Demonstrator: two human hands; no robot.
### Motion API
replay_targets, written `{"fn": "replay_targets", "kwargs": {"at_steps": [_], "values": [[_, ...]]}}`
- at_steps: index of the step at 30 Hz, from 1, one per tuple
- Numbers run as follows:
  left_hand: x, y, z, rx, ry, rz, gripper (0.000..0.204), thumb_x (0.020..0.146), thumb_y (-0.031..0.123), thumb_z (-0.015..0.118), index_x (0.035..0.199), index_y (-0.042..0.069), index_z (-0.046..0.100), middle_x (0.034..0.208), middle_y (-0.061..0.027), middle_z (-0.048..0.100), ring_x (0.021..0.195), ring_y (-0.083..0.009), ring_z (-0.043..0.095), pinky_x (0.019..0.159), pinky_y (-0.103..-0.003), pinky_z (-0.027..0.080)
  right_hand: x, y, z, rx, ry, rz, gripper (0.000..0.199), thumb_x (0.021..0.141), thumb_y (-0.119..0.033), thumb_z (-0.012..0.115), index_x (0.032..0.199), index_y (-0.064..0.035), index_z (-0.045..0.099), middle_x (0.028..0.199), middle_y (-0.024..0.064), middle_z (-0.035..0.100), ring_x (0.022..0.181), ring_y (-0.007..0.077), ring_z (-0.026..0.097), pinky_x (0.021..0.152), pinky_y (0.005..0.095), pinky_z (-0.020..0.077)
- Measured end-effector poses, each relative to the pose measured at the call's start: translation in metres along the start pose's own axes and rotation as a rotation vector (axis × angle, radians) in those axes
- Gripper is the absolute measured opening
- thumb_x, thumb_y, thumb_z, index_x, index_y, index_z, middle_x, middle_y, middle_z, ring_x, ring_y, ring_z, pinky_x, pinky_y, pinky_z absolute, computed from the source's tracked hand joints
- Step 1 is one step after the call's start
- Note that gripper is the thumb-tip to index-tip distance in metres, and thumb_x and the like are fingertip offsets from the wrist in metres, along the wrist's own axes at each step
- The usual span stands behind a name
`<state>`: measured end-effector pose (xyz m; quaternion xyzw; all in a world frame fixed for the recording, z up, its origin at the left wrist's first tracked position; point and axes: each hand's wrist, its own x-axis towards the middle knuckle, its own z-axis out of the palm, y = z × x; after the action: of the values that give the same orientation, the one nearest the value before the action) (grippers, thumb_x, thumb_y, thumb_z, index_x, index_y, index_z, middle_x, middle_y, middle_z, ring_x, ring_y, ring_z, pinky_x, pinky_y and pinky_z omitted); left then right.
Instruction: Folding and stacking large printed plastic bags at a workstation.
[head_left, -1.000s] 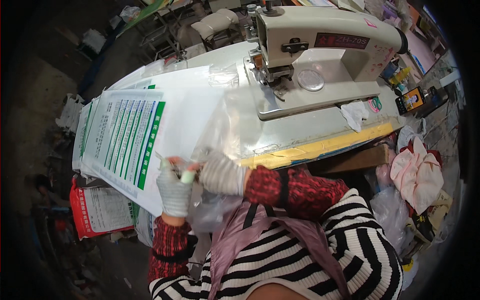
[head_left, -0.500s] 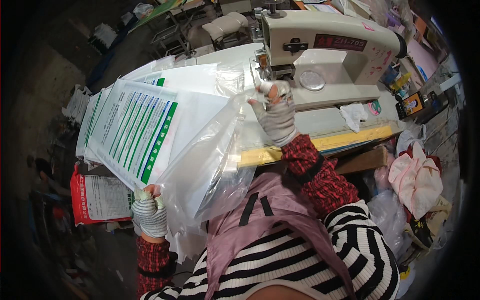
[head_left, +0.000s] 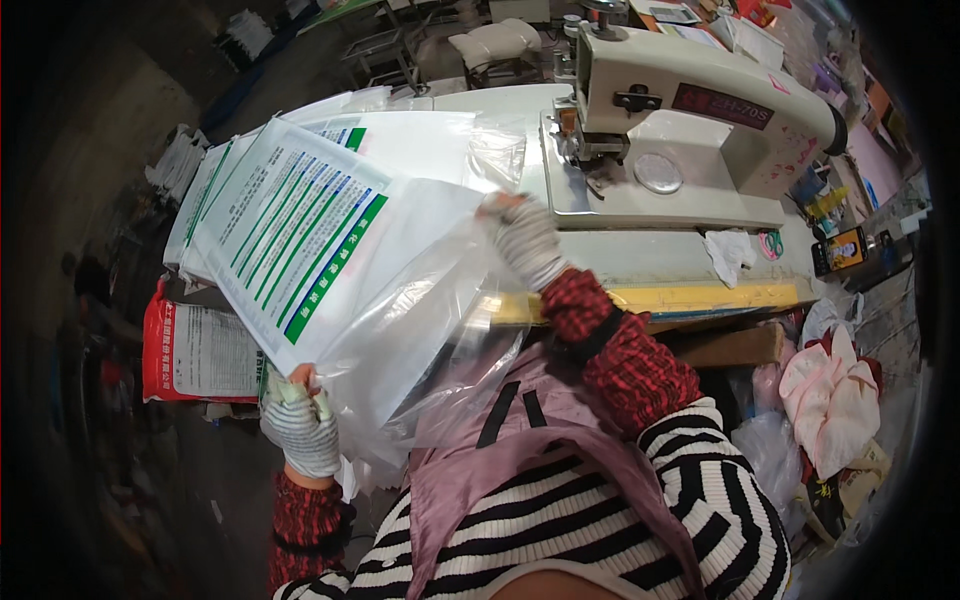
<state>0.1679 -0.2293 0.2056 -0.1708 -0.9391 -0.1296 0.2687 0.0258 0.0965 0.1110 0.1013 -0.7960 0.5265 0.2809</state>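
Gripping the near corner of the bag [head_left: 300, 230], the left hand [head_left: 305, 435] seemed to anchor it, while the right hand [head_left: 525, 240], blurred, looked closed on the opposite corner, likely stretching the edge flat. The clear liner [head_left: 430, 310] spilled between them toward the apron [head_left: 565, 395]. Beyond the hands, the bag lay over a stack [head_left: 430, 140], perhaps for support; past the right hand, the sewing machine [head_left: 650, 75] stood on the counter [head_left: 650, 252].
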Motion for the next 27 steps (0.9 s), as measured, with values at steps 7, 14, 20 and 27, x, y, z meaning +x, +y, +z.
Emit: {"fn": "replay_targets", "kwargs": {"at_steps": [7,14,20,27], "values": [[-0.042,0.015,-0.009,-0.119,-0.177,-0.216,0.024,0.079,-0.001,0.051,0.102,-0.001,0.058,0.081,-0.0142,0.065,0.060,-0.0252,0.062,0.053,-0.031,0.049,0.049,-0.043,-0.005,-0.560,-0.012,-0.073,0.015,0.078,-0.022,0.063,0.090,-0.0127,0.064,0.092,0.0097,0.065,0.087,0.0308,0.060,0.077,0.0426,0.0471],[-0.009,0.017,-0.055,0.039,-0.114,-0.377,0.011,0.086,0.011,0.057,0.093,0.003,0.059,0.077,-0.0120,0.061,0.062,-0.0257,0.059,0.054,-0.035,0.048,0.039,-0.059,0.017,-0.720,-0.611,-0.373,0.014,0.076,-0.013,0.056,0.085,-0.0151,0.067,0.085,0.0067,0.065,0.089,0.0246,0.061,0.079,0.0339,0.0477],[0.002,0.076,0.052,-0.207,-0.459,-0.095,0.024,0.079,0.010,0.055,0.101,0.001,0.061,0.095,-0.0165,0.064,0.083,-0.0344,0.062,0.077,-0.046,0.048,-0.015,-0.097,0.046,-0.613,-0.568,-0.511,0.011,0.076,-0.012,0.054,0.082,-0.0107,0.064,0.080,0.0084,0.063,0.083,0.0255,0.061,0.076,0.0336,0.0481],[-0.125,-0.057,0.031,0.503,-0.337,0.112,0.018,0.082,0.015,0.051,0.090,0.003,0.061,0.096,-0.0185,0.062,0.082,-0.0322,0.060,0.073,-0.043,0.047,-0.062,-0.061,-0.026,-0.498,-0.636,-0.269,0.019,0.067,-0.001,0.060,0.085,-0.0091,0.062,0.076,0.0102,0.059,0.077,0.0299,0.058,0.068,0.0393,0.0478]]}}
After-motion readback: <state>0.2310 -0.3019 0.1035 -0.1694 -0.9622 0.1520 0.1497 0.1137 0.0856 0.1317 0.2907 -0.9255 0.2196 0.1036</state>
